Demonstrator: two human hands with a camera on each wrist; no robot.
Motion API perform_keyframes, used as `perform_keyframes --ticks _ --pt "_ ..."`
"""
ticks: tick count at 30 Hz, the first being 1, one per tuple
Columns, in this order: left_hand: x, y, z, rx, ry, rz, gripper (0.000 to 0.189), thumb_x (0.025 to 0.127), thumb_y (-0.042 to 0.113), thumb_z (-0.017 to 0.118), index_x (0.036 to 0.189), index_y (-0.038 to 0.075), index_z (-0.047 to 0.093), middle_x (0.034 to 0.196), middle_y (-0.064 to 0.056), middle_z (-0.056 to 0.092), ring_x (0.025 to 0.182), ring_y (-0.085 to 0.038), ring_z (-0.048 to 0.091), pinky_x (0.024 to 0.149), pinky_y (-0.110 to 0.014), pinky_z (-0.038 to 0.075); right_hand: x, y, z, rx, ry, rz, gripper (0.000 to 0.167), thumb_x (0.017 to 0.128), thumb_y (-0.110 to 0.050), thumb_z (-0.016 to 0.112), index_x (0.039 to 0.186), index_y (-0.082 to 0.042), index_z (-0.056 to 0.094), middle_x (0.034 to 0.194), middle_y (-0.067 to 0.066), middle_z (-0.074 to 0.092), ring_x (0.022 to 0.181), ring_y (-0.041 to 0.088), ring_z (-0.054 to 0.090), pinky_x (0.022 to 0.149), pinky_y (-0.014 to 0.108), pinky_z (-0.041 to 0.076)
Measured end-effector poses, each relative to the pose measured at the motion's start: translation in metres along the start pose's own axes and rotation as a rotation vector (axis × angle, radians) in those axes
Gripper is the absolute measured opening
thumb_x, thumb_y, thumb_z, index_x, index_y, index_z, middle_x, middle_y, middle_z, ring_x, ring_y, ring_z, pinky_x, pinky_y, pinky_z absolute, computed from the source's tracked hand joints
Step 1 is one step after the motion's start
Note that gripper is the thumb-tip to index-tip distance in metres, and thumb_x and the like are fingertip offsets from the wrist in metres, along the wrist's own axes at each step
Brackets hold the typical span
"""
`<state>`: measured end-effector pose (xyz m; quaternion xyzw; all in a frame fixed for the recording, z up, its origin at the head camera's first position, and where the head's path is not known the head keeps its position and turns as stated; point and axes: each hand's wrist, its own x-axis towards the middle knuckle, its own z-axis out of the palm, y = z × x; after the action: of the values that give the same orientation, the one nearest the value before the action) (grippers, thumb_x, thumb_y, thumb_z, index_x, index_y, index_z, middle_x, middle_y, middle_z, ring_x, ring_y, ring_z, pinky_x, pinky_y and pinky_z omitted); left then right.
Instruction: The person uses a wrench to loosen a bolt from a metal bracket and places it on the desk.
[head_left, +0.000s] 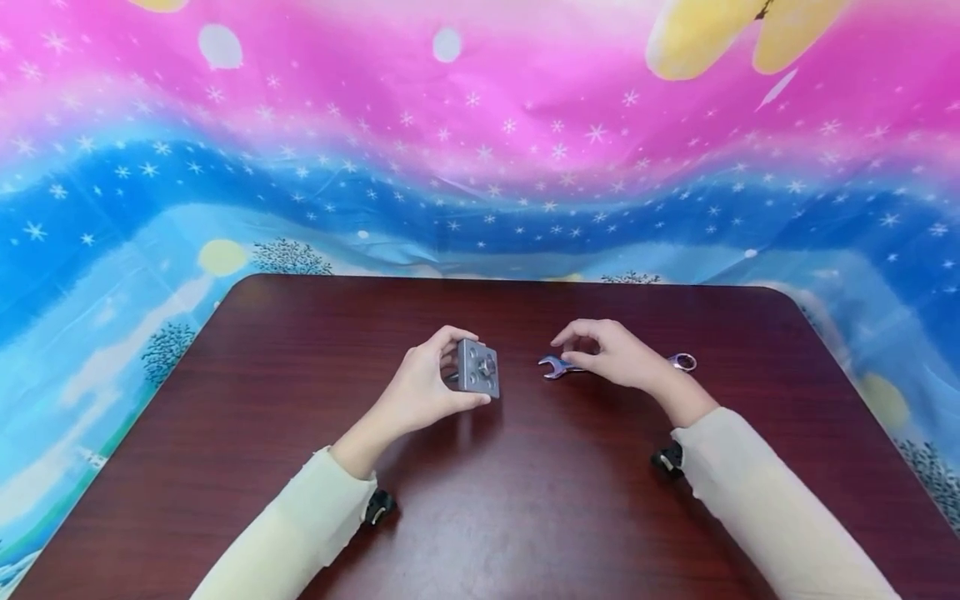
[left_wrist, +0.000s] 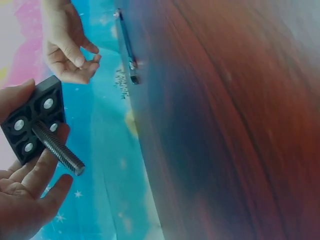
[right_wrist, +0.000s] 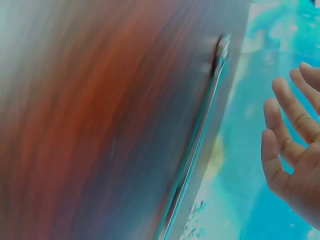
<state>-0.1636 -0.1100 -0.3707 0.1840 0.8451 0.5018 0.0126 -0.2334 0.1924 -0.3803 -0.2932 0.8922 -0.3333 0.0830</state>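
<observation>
My left hand (head_left: 427, 379) grips a square grey plate (head_left: 468, 367) by its edges, thumb below and fingers above. A bolt head (head_left: 487, 367) sits at the middle of the plate's face, with round holes near the corners. In the left wrist view the plate's dark ribbed back shows, and a threaded bolt shank (left_wrist: 59, 148) sticks out from it. My right hand (head_left: 618, 354) hovers over a combination wrench (head_left: 557, 367), fingers loosely bent and nothing between them. The wrench lies on the table; my hand hides its middle in the head view.
The dark reddish wooden table (head_left: 300, 417) has rounded far corners. Behind it and at its sides hangs a pink and blue patterned cloth (head_left: 420, 158). Black wrist devices (head_left: 379, 506) sit under both sleeves.
</observation>
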Motion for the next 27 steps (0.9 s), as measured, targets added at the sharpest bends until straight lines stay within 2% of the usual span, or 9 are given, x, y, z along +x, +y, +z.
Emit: perform_keyframes --ticks 7,13,17,20,23,27 --pt "0.003 0.004 0.007 0.001 0.034 -0.01 0.07 0.069 0.009 0.09 0.128 0.01 0.053 0.12 -0.009 0.071 0.104 -0.023 0.07 0.094 -0.038 0.058 0.0 -0.026 0.01 0.084 0.072 -0.044 0.023 0.093 -0.007 0.067 0.115 -0.011 0.071 0.097 0.002 0.071 0.092 0.016 0.063 0.085 0.042 0.053" --pt "0.001 0.012 0.012 0.003 0.044 -0.05 0.07 0.069 0.009 0.09 0.128 0.009 0.053 0.12 -0.008 0.07 0.104 -0.023 0.071 0.093 -0.038 0.058 -0.002 -0.049 0.02 0.232 0.115 -0.057 0.024 0.094 -0.01 0.068 0.118 -0.012 0.07 0.094 0.007 0.07 0.086 0.022 0.065 0.076 0.035 0.058" --pt "0.0 0.016 0.017 0.004 0.045 -0.076 0.069 0.069 0.01 0.09 0.128 0.009 0.054 0.119 -0.008 0.071 0.104 -0.023 0.071 0.093 -0.038 0.058 -0.006 -0.06 0.029 0.272 0.134 -0.064 0.026 0.094 -0.011 0.068 0.12 -0.012 0.069 0.093 0.006 0.067 0.08 0.021 0.063 0.07 0.032 0.054" --pt "0.0 0.018 0.021 0.007 0.054 -0.089 0.069 0.069 0.01 0.09 0.128 0.008 0.054 0.116 -0.009 0.071 0.102 -0.024 0.071 0.092 -0.039 0.058 -0.008 -0.066 0.035 0.304 0.15 -0.051 0.026 0.094 -0.013 0.068 0.12 -0.011 0.069 0.093 0.006 0.067 0.077 0.02 0.061 0.067 0.033 0.053" --pt "-0.001 0.021 0.025 0.009 0.062 -0.111 0.069 0.069 0.011 0.091 0.127 0.008 0.054 0.114 -0.009 0.072 0.101 -0.024 0.071 0.091 -0.039 0.058 -0.01 -0.069 0.041 0.368 0.158 -0.03 0.026 0.096 -0.014 0.066 0.12 -0.008 0.068 0.094 0.013 0.07 0.074 0.021 0.062 0.067 0.036 0.056" --pt "-0.001 0.024 0.031 -0.005 0.057 -0.132 0.069 0.069 0.014 0.091 0.128 0.007 0.054 0.115 -0.01 0.072 0.102 -0.024 0.07 0.093 -0.041 0.058 -0.012 -0.071 0.05 0.455 0.184 0.006 0.026 0.098 -0.017 0.063 0.12 -0.005 0.067 0.096 0.016 0.07 0.077 0.02 0.064 0.066 0.04 0.058"
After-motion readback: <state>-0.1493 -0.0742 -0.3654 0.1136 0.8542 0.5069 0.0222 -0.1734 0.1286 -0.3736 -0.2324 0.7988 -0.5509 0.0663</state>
